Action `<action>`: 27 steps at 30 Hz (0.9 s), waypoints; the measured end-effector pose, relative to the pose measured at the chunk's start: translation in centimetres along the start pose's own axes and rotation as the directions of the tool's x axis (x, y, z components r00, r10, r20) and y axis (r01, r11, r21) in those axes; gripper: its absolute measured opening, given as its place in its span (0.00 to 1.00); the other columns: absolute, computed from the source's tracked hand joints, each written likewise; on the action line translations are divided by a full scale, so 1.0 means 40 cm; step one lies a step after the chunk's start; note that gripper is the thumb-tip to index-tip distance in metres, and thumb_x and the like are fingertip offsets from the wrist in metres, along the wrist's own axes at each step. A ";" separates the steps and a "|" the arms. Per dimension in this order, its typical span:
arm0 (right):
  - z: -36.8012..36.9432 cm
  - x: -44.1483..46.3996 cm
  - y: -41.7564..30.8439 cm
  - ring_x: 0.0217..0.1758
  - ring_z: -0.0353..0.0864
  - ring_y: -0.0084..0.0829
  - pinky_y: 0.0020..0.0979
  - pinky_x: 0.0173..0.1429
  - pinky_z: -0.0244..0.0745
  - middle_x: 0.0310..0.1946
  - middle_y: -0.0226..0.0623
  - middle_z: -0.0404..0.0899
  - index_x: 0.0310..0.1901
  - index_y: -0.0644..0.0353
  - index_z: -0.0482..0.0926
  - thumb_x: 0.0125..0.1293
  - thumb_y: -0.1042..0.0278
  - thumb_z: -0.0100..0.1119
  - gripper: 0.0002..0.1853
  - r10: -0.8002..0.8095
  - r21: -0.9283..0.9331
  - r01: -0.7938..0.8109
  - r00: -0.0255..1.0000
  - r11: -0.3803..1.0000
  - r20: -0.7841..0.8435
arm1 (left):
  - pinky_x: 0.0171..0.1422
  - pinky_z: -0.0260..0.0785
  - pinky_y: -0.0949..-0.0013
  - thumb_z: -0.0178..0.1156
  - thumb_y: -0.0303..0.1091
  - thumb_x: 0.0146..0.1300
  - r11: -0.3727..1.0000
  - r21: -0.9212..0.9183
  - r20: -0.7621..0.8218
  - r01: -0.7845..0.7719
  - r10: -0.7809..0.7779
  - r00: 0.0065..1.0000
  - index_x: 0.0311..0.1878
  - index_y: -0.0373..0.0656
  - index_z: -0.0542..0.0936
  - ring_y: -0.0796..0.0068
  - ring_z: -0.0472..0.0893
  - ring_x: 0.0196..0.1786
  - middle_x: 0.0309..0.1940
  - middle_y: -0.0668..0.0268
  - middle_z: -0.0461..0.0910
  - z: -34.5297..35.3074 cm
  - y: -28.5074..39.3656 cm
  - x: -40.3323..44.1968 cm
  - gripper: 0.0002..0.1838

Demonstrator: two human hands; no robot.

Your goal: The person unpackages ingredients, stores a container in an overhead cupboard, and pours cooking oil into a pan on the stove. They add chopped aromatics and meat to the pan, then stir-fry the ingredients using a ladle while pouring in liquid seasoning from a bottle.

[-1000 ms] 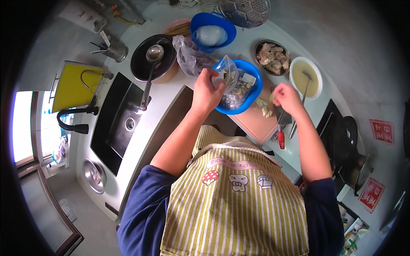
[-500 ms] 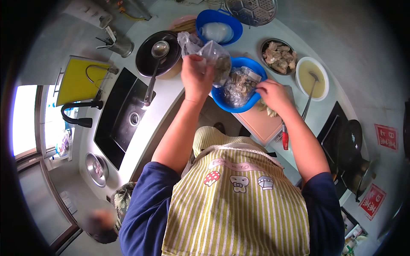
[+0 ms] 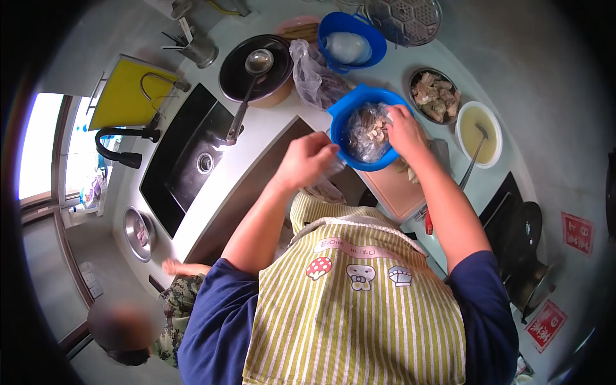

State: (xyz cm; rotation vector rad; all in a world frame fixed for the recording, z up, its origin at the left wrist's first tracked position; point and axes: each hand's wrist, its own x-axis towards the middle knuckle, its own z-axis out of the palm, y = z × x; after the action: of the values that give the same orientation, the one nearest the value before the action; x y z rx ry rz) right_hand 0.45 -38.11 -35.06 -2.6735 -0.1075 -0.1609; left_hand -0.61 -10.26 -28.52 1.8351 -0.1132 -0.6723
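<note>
A clear plastic bag (image 3: pixel 324 187) hangs below my left hand (image 3: pixel 308 160), whose fingers are pinched on it in front of the blue basin. My right hand (image 3: pixel 404 128) is at the right rim of the blue basin (image 3: pixel 345 112), its fingers closed on something pale and small that I cannot make out. Inside the basin lie clear plastic bags (image 3: pixel 367 138) with pale dried pieces. Beneath my right forearm is a pinkish cutting board (image 3: pixel 394 192) with pale vegetable pieces partly hidden at its upper edge.
A dark pot (image 3: pixel 234 74) with a ladle, a crumpled bag (image 3: pixel 314 77) and a blue basket (image 3: pixel 378 42) stand behind. Rightward are a bowl of meat (image 3: pixel 436 96), a soup bowl (image 3: pixel 478 135) and the stove. Left are the sink (image 3: pixel 192 154) and another person's arm (image 3: pixel 192 268).
My left hand has brought the clear bag down and toward me, away from the crumpled bag. My right hand stays at the basin's rim. At the lower left, the other person's arm has come into view.
</note>
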 end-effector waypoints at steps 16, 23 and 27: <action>-0.172 0.009 -0.097 0.30 0.83 0.43 0.38 0.39 0.78 0.29 0.47 0.84 0.33 0.62 0.85 0.61 0.70 0.61 0.06 0.126 0.433 -0.323 0.896 0.841 0.425 | 0.44 0.73 0.70 0.63 0.48 0.70 0.998 -0.046 0.100 -0.033 0.037 0.994 0.47 0.37 0.83 0.80 0.79 0.37 0.35 0.68 0.84 0.122 0.053 0.034 0.20; -0.160 -0.159 -0.289 0.38 0.85 0.50 0.43 0.42 0.78 0.32 0.49 0.84 0.33 0.64 0.78 0.60 0.71 0.66 0.07 -0.159 0.639 -0.017 0.963 0.769 0.216 | 0.38 0.68 0.77 0.62 0.42 0.72 0.966 -0.254 0.360 0.037 0.059 0.931 0.44 0.38 0.83 0.86 0.75 0.36 0.33 0.73 0.80 0.039 0.012 -0.070 0.15; -0.177 -0.169 -0.295 0.31 0.83 0.31 0.34 0.37 0.76 0.29 0.40 0.84 0.33 0.64 0.79 0.61 0.67 0.70 0.10 -0.220 0.750 -0.254 0.856 0.610 0.469 | 0.42 0.70 0.76 0.64 0.35 0.71 0.938 -0.342 0.427 0.063 0.095 0.899 0.40 0.37 0.82 0.84 0.77 0.38 0.34 0.71 0.82 0.001 0.021 -0.115 0.10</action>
State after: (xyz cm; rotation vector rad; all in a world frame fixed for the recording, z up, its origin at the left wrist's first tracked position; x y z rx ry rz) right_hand -8.14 -31.10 -24.48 -1.7206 -0.2552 0.5305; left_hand -4.27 -8.79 -25.99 1.3168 -0.2880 -1.0201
